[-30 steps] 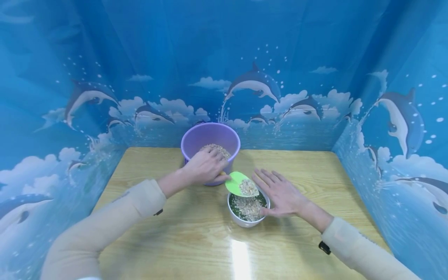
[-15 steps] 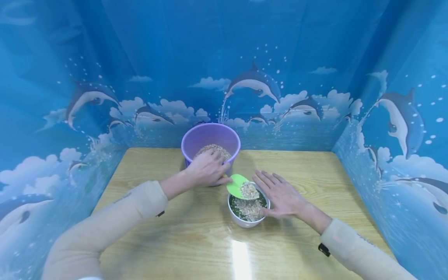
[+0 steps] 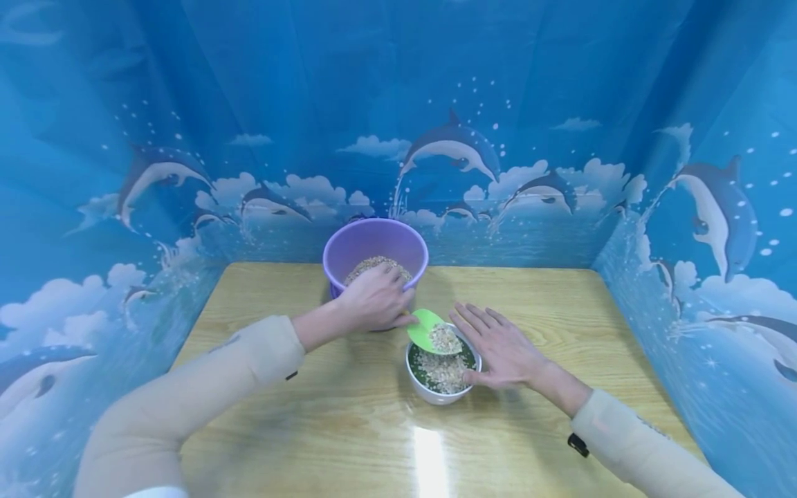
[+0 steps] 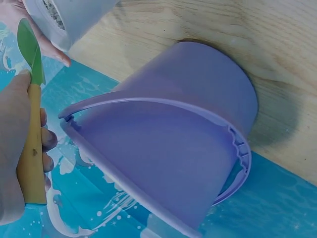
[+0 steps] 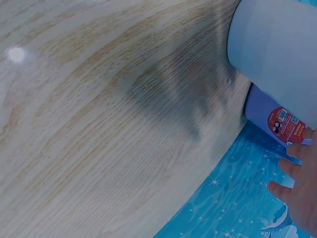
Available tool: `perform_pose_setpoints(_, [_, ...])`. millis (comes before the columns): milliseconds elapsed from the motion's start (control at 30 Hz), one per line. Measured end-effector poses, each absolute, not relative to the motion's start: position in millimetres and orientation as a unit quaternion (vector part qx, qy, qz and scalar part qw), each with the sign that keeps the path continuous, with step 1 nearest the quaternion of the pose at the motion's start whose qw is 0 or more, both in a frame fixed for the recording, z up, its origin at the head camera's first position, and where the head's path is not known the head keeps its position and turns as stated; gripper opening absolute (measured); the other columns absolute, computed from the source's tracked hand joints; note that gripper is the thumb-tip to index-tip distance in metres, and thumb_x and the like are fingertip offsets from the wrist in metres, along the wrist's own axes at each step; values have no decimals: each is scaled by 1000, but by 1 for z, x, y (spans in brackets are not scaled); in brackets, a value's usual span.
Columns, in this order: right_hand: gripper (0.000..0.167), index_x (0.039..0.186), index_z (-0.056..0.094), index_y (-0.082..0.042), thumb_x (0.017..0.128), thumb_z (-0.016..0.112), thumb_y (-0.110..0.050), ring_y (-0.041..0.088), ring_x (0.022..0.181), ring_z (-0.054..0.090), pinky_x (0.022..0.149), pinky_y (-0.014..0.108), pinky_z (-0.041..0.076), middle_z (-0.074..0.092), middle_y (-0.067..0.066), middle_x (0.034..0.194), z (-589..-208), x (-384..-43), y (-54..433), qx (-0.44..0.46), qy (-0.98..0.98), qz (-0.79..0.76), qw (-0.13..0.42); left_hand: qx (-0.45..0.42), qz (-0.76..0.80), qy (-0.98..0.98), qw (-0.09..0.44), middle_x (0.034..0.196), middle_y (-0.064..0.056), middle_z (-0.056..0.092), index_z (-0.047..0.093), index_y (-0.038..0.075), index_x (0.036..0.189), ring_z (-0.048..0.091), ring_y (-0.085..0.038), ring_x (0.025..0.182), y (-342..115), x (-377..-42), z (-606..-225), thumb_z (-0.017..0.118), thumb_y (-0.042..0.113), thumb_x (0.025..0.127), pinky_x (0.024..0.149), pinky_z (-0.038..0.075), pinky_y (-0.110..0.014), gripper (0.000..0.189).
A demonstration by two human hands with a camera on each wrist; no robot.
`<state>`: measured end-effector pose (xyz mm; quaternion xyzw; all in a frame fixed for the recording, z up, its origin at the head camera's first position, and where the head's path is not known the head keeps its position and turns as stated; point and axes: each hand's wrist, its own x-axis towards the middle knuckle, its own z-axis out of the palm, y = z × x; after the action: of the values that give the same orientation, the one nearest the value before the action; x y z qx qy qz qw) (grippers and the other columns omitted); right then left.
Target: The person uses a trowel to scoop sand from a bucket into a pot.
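Observation:
My left hand [image 3: 376, 301] grips a toy shovel by its yellow handle [image 4: 33, 148], beside the front rim of a purple bucket [image 3: 345, 254]. The green blade [image 3: 422, 333] reaches over a white pot [image 3: 438, 399] and bears a heap of pale, coarse granules [image 3: 445, 339]. Similar granules [image 3: 441, 377] lie inside the pot on something dark green. Fingers straight, my right hand [image 3: 501, 351] rests at the pot's right side, the thumb near its rim. Tan granules [image 3: 367, 263] also show in the bucket, partly behind my left hand.
A wooden table [image 3: 299, 443] bears the pot and bucket. Blue curtains [image 3: 386, 83] printed with dolphins stand behind and on both sides. The bucket's handle [image 4: 148, 99] lies along its rim, and a red label [image 5: 286, 126] is on its wall.
My left hand has shifted slightly right and toward me with the shovel. The loaded blade sits a little lower and further over the pot. My right hand has stayed in place.

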<state>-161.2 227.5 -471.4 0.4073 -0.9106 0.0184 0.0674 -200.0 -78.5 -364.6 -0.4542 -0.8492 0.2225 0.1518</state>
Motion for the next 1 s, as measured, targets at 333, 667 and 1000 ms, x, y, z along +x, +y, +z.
perform_pose_setpoints(333, [119, 165, 28, -3, 90, 5, -93, 46, 153, 42, 121, 65, 37, 34, 24, 169, -471, -161, 227, 405, -911, 8, 74, -454, 264, -839, 139, 109, -6, 78, 70, 18, 102, 73, -21, 101, -69, -200, -359, 35, 73, 105, 90, 59, -35, 65])
perform_pose_setpoints(667, [120, 165, 28, -2, 90, 6, -93, 46, 153, 42, 120, 65, 39, 34, 25, 169, -473, -162, 229, 407, -910, 8, 74, -458, 285, -834, 117, 101, -1, 76, 71, 18, 103, 70, -16, 93, -60, -201, -361, 31, 73, 105, 82, 58, -30, 68])
perform_pose_setpoints(1000, [119, 164, 28, -2, 91, 8, -93, 46, 152, 43, 120, 66, 39, 35, 25, 169, -473, -163, 229, 409, -910, 12, 75, -462, 296, -826, 127, 94, 3, 75, 69, 20, 97, 68, -14, 89, -58, -199, -362, 30, 73, 106, 79, 56, -27, 66])
